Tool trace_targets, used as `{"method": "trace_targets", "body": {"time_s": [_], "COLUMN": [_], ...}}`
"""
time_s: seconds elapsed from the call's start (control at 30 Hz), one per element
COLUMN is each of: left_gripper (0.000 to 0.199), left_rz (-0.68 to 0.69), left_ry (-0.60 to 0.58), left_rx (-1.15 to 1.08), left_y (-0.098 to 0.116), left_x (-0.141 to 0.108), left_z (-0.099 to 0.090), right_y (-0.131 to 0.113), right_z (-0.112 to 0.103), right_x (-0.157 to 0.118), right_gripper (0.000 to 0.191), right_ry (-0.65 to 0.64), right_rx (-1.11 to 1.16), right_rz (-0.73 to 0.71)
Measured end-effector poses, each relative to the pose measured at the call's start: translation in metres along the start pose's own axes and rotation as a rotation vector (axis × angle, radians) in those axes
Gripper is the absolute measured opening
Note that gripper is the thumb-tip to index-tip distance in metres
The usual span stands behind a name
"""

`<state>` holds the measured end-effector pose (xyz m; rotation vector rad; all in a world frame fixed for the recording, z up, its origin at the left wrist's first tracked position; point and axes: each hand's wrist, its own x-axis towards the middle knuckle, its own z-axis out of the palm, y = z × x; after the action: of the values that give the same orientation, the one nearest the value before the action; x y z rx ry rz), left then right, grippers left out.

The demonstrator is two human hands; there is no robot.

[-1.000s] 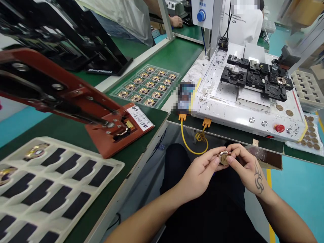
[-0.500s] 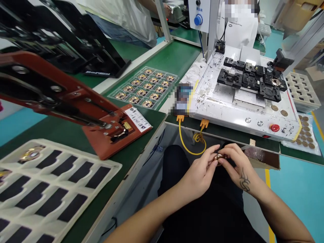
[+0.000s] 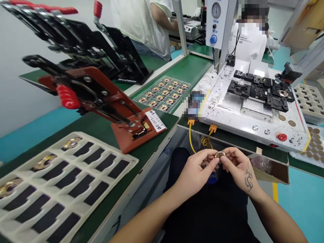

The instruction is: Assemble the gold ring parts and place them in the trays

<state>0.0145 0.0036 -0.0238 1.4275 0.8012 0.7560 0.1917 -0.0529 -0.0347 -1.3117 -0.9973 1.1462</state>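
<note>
A small round gold-coloured metal part (image 3: 220,155) is pinched between the fingertips of both hands above my lap. My left hand (image 3: 199,170) grips its left side with thumb and fingers. On the other side, my right hand (image 3: 236,167), below which the wrist bears a dark tattoo, holds the same part. Ahead of the hands stands a white machine (image 3: 227,119) with black fixtures (image 3: 258,89) on top; one fixture bears a gold ring part (image 3: 283,93).
At left, a cream tray (image 3: 131,162) holds several gold parts beside a red-brown clamp fixture (image 3: 124,135). A clear tray (image 3: 164,92) of gold parts lies behind. Yellow cables (image 3: 191,136) hang near my left hand. Round discs (image 3: 314,143) lie right. Two people are beyond.
The view has shifted, so the bench items appear farther right and more of the clamp fixture shows. The round part is turned, showing more of its face between the fingers.
</note>
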Motion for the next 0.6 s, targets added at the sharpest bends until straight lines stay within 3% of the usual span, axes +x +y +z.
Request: {"method": "trace_targets", "body": {"time_s": [0.3,0.43,0.5,0.6], "left_gripper": [0.020,0.015,0.015,0.015], "left_rz": [-0.055,-0.051,-0.046,0.010], "left_ry": [0.038,0.072,0.104,0.071], "left_rx": [0.043,0.099,0.140,0.238], "left_y": [0.012,0.014,0.019,0.041], "left_x": [-0.004,-0.006,-0.010,-0.016], "left_z": [-0.010,-0.012,-0.015,-0.034], "right_y": [-0.006,-0.011,-0.018,-0.029], "right_z": [0.001,-0.011,-0.013,-0.005], "right_x": [0.007,0.020,0.029,0.044], "right_gripper": [0.026,0.049,0.048,0.050], "right_ry": [-0.103,-0.351,-0.453,-0.490], "right_rx": [-0.119,-0.392,-0.546,-0.663], "right_rz": [-0.073,-0.392,-0.567,-0.743]}}
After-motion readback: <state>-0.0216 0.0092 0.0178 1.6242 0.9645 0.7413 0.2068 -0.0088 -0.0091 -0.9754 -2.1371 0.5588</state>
